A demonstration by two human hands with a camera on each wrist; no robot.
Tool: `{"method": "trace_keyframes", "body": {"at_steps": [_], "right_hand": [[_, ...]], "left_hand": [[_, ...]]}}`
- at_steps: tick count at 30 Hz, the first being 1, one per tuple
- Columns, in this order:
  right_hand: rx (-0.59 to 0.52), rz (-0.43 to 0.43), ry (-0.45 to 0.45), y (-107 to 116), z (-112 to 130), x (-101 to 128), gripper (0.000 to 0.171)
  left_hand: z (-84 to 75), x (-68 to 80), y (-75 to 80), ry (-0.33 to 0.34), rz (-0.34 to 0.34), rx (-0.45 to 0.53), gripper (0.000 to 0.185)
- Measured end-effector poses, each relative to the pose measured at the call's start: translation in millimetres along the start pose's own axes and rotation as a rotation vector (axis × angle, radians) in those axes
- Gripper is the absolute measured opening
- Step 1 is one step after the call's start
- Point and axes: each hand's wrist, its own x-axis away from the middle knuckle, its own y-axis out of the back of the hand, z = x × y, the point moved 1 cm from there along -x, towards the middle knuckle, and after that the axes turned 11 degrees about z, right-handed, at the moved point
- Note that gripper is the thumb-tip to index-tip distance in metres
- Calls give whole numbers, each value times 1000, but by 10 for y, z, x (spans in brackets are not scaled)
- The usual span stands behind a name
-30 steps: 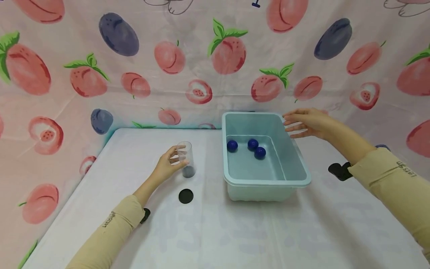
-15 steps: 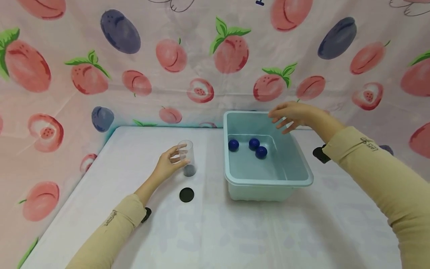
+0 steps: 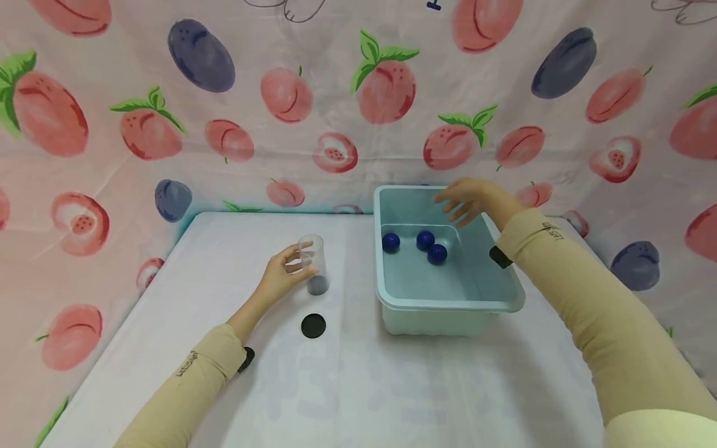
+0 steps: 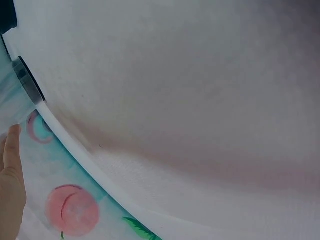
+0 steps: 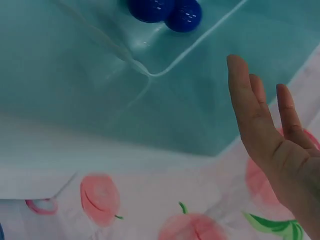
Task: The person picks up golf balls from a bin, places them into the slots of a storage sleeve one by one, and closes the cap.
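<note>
My left hand [image 3: 282, 274] grips a clear, open-topped plastic cylinder [image 3: 313, 254] with a dark base, standing upright on the white table. Thumb and fingers are curled around its side. In the left wrist view only part of this hand [image 4: 11, 175] and the cylinder's dark end [image 4: 29, 82] show at the left edge. Over the back right of a pale blue plastic tub [image 3: 448, 305] hovers my right hand [image 3: 473, 198], fingers extended and holding nothing. Several dark blue balls [image 3: 437, 254] lie on the tub's floor; two balls [image 5: 184, 15] show at the top of the right wrist view.
A round black disc [image 3: 313, 325] lies flat on the table [image 3: 347, 386] just in front of the cylinder. Behind the table hangs a fruit-print cloth [image 3: 336, 93]. The tub's raised walls stand between the balls and the tabletop.
My right hand has moved left from outside the tub's right rim to over its inside, fingers tilting downward. The left hand keeps its hold on the cylinder.
</note>
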Motion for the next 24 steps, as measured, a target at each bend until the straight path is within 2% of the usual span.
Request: {"method": "trace_keyframes", "body": {"at_steps": [6, 13, 16, 21, 24], "right_hand": [[-81, 18, -81, -48, -102, -223, 63], [-57, -35, -110, -72, -332, -476, 64], [-80, -30, -142, -13, -489, -693, 70], [-78, -19, -188, 171, -787, -1212, 76], [-52, -30, -224, 129, -803, -1264, 71]], "left_hand": [[6, 3, 7, 1, -10, 5, 58], [-5, -10, 29, -5, -15, -24, 56], [10, -9, 29, -5, -14, -27, 56], [39, 5, 13, 3, -19, 3, 57], [44, 3, 10, -5, -25, 12, 57]]}}
